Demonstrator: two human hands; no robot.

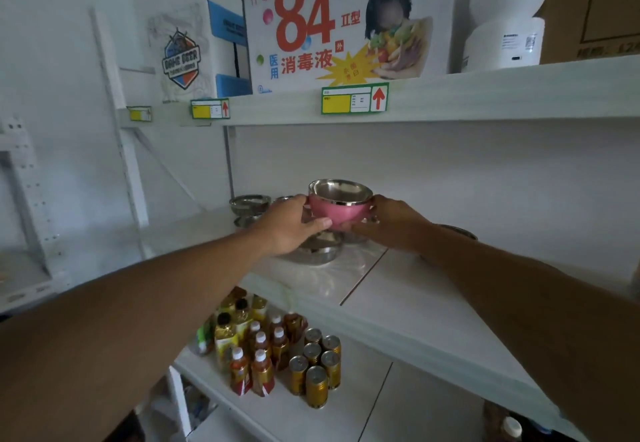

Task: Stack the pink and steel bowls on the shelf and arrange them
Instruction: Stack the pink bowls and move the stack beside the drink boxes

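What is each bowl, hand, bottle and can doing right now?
Pink bowl with shiny steel inside: upright, lifted, held from both sides.
Left hand: grip on the bowl's left side.
Right hand: grip on its right side.
Steel bowl: resting on the shelf.
Capped drink bottles: standing.
Gold cans: standing.

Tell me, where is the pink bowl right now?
The pink bowl is in the middle of the head view, held up between the left hand and right hand, just above a steel bowl on the middle shelf.

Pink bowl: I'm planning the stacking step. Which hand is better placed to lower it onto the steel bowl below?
Left, narrowly. The left hand sits directly over the steel bowl, thumb under the pink bowl; the right hand grips the other side.
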